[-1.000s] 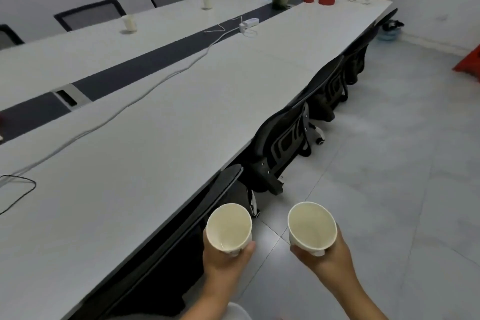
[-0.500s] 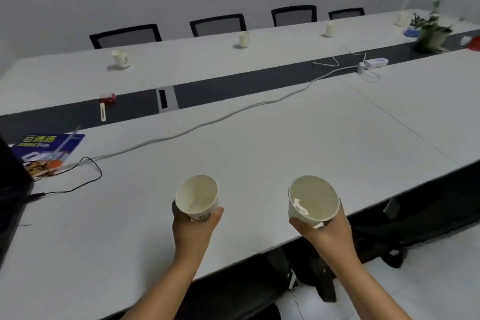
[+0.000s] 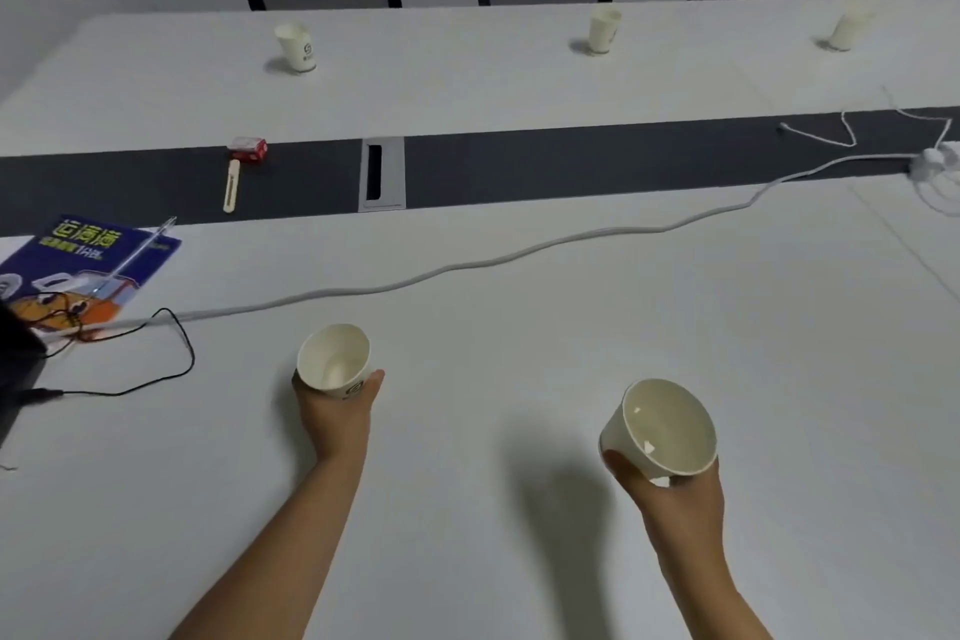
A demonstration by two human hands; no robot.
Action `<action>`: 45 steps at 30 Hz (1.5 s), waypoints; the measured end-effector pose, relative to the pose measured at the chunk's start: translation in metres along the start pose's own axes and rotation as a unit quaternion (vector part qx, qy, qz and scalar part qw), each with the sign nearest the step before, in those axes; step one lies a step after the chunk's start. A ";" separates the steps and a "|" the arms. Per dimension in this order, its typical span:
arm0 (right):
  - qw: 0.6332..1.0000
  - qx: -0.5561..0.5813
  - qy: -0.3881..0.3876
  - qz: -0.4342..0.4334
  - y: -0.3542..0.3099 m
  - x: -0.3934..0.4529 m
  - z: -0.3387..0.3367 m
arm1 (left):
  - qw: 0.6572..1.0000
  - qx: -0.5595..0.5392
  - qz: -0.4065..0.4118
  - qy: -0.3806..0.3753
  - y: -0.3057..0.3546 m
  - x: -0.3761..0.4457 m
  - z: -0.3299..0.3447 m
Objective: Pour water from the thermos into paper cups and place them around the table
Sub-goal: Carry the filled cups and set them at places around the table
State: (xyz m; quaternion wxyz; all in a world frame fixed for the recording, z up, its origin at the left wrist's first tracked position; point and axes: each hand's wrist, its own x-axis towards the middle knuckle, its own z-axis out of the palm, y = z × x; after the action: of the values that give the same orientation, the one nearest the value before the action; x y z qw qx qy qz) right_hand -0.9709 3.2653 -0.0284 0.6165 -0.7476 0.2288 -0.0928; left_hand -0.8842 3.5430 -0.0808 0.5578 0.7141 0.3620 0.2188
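Three paper cups [image 3: 603, 30] are already set along the far side of the long white table [image 3: 597, 307], while two more are held above its near side, one gripped in the left hand [image 3: 336, 405] and one in the right hand [image 3: 670, 494], not yet placed.
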 end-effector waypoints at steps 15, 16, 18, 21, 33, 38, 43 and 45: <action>0.997 0.066 -0.025 0.021 0.014 0.045 0.035 | 0.991 0.113 -0.063 0.043 -0.004 0.007 0.006; 0.997 0.068 -0.021 0.021 0.012 0.050 0.033 | 0.987 0.143 -0.067 0.039 -0.002 -0.012 0.005; 0.997 0.074 -0.009 0.016 0.009 0.063 0.024 | 0.983 0.175 -0.055 0.013 0.002 -0.054 0.005; 0.998 0.058 -0.005 -0.003 0.001 0.086 0.000 | 0.967 0.235 0.014 -0.097 0.006 -0.109 0.011; 0.995 -0.073 -0.007 -0.070 0.014 0.198 -0.095 | 0.784 0.531 0.184 -0.265 -0.017 -0.177 0.101; 0.997 -0.067 0.016 -0.019 0.039 0.223 -0.101 | 0.803 0.520 0.181 -0.230 -0.019 -0.183 0.107; 0.998 -0.046 0.030 -0.008 0.044 0.228 -0.097 | 0.795 0.530 0.163 -0.247 -0.013 -0.184 0.107; 0.998 -0.041 0.038 -0.011 0.045 0.230 -0.096 | 0.794 0.532 0.161 -0.248 -0.013 -0.184 0.107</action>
State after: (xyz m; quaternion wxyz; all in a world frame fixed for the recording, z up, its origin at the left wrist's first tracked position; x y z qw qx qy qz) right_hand -0.8194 3.0696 -0.0836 0.5751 -0.7708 0.2473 -0.1182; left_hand -0.9292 3.3360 -0.1064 0.1173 0.9759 0.1502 -0.1060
